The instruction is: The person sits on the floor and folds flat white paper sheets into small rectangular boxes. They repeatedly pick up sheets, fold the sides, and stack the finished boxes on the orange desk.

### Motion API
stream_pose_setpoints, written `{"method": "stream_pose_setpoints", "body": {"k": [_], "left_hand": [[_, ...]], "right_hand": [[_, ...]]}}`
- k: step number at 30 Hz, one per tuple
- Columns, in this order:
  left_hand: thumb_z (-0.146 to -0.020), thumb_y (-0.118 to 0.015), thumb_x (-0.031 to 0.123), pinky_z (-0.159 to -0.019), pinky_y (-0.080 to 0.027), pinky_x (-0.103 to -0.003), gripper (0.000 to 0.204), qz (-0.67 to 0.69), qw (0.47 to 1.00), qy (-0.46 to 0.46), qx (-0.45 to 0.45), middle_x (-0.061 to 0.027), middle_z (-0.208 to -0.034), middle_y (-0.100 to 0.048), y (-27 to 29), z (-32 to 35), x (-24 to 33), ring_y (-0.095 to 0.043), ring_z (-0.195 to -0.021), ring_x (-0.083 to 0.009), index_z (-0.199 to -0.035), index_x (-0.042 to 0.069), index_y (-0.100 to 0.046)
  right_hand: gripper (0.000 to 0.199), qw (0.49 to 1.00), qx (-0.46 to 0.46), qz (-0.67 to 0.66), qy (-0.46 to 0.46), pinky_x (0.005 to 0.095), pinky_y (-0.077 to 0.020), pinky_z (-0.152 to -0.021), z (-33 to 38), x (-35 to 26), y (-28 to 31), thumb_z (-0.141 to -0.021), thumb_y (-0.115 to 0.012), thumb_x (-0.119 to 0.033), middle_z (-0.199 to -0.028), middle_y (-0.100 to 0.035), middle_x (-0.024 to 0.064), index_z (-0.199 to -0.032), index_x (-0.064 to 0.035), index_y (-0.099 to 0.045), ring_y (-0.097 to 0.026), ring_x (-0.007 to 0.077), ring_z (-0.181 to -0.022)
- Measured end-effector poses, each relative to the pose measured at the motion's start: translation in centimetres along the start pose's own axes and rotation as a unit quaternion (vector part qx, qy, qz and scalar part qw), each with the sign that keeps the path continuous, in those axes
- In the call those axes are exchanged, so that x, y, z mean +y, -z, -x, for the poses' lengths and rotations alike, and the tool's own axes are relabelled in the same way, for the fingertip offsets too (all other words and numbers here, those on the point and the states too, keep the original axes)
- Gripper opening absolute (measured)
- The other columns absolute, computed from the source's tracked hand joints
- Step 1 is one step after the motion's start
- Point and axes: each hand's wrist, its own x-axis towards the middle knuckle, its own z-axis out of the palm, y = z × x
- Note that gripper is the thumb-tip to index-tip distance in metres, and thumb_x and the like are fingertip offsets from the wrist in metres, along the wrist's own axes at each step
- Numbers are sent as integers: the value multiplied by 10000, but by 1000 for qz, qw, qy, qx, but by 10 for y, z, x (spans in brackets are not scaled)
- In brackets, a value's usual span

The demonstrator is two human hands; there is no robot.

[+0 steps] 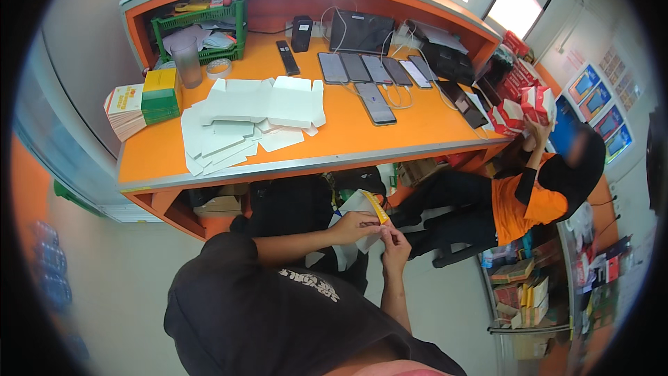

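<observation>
A partly folded cardboard carton (357,203), white inside with a yellow printed edge, is held before my body, in front of the orange desk. My left hand (356,225) grips its lower left part, fingers closed. Close beside it, my right hand (394,242) pinches the carton's lower right edge. Both hands nearly meet at the yellow strip. On the desk lies a loose pile of flat white carton blanks (243,115), apart from my hands.
The orange desk (292,150) carries several phones (376,103) with cables, a clear plastic cup (185,63), stacked green-yellow and white boxes (161,95) and a green basket (240,31). At right, a co-worker in an orange shirt (539,198) holds red-and-white boxes (537,104).
</observation>
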Motion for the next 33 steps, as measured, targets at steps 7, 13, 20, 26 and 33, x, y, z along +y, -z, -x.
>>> {"method": "stream_pose_setpoints", "body": {"k": [7,13,20,26,33], "left_hand": [[-910,-677,246,-805,-521,-358,290,-149,983,-78,-76,-177,-1014,-696,28,2,23,-697,-922,-296,-1118,46,-701],[-911,-688,237,-812,-533,-343,309,-146,985,-54,-77,-143,-1053,-694,39,18,38,-694,-929,-262,-1156,48,-694],[-910,-694,185,-837,-525,-318,286,-126,991,-54,-2,-142,-1052,-688,55,65,53,-683,-948,-226,-1144,21,-690],[-917,-692,173,-865,-515,-310,301,-96,994,-44,34,-125,-1102,-671,99,111,42,-662,-988,-202,-1153,-12,-672],[-939,-677,154,-909,-495,-292,321,26,990,71,120,-75,-1148,-639,146,171,13,-613,-1054,-140,-1204,-24,-645]], "right_hand": [[240,1000,-15,18,21,283,-529,-828,21,-14,-10,-938,-681,-135,-1309,-614,136,-1040,80,-706,-631,162,-999],[214,997,-35,-71,-27,295,-542,-861,24,-10,-15,-924,-693,-109,-1261,-629,170,-1024,80,-694,-644,170,-1005],[192,994,-89,-57,-14,303,-502,-944,45,-21,-45,-905,-700,-50,-1268,-627,191,-1045,82,-691,-626,199,-1103],[164,987,-144,-76,-8,286,-536,-881,69,-16,-98,-902,-699,-39,-1272,-620,208,-1014,81,-695,-640,181,-1029],[142,978,-188,-79,43,308,-511,-946,88,28,-179,-923,-660,-7,-1320,-588,206,-1018,95,-688,-628,193,-1092]]}}
